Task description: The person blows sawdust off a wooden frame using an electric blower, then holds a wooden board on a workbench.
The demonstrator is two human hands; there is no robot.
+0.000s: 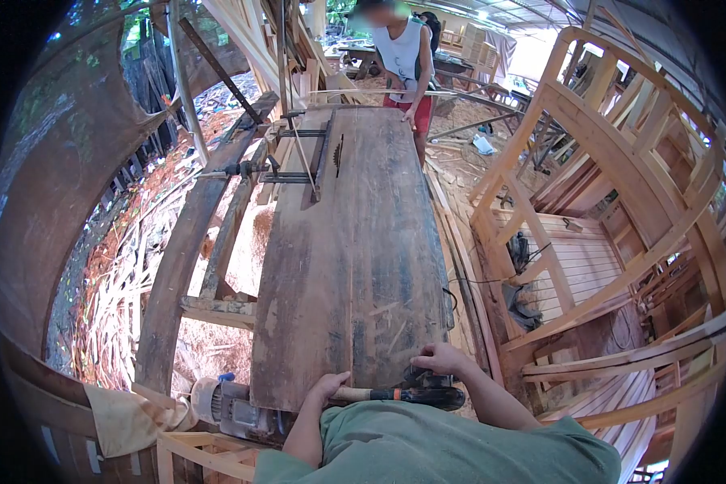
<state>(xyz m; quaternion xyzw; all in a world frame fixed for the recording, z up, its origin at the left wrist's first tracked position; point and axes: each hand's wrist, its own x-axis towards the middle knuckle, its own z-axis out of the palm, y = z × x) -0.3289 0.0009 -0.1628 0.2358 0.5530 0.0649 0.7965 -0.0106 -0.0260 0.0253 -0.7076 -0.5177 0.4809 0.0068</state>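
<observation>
At the near end of the long wooden saw table (343,266), my left hand (326,388) is closed at the end of a short pale wooden piece (352,394). Beside that piece lies a black power tool (427,396) with an orange band, close against my body. My right hand (443,360) is curled over a dark part at the tool's upper side; what its fingers grip is hidden. A toothed saw blade (339,156) sticks up through the far part of the table. A dark metal fence frame (321,165) is to its left.
Another person (403,56) stands at the table's far right end, hands near a thin wood strip (379,92). Large wooden chair frames (597,113) crowd the right. A motor (222,403) sits at the lower left. Wood offcuts (125,298) cover the ground left.
</observation>
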